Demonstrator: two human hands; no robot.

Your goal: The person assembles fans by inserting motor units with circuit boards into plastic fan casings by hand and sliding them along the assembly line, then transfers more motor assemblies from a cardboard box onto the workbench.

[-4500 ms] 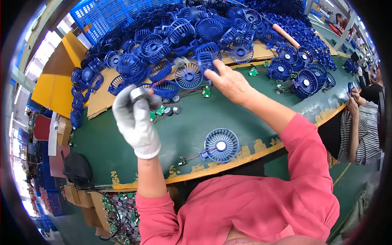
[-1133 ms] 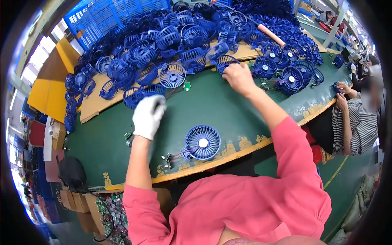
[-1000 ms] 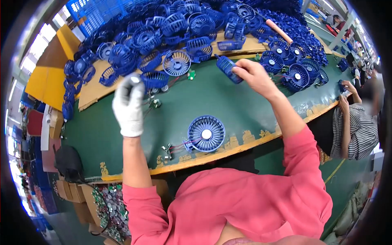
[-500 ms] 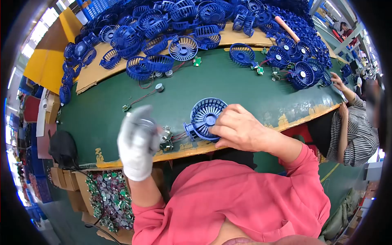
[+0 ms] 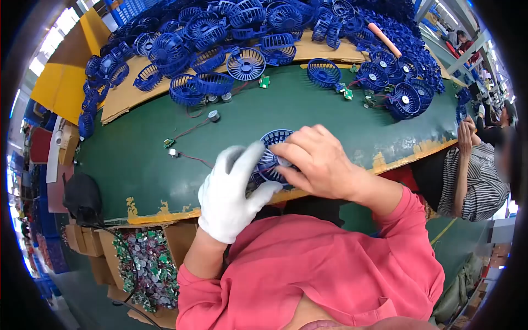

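Note:
Near the table's front edge, a blue round fan housing lies between my hands, partly hidden by them. My left hand, in a white glove, has its thumb and fingers around the housing's left side. My bare right hand grips the housing from the right, its fingertips at the centre. Left of the glove, a small motor lies with its wire running under the glove. Another motor farther back is wired to a green circuit board.
Blue housings are heaped on cardboard along the back of the green table. Housings with motors stand at the right. A box of circuit boards and motors is below left. A co-worker in stripes sits at the right.
A housing was carried from the back to the front edge by my right hand. My gloved left hand has moved right to it. A motor with wire now lies at the left.

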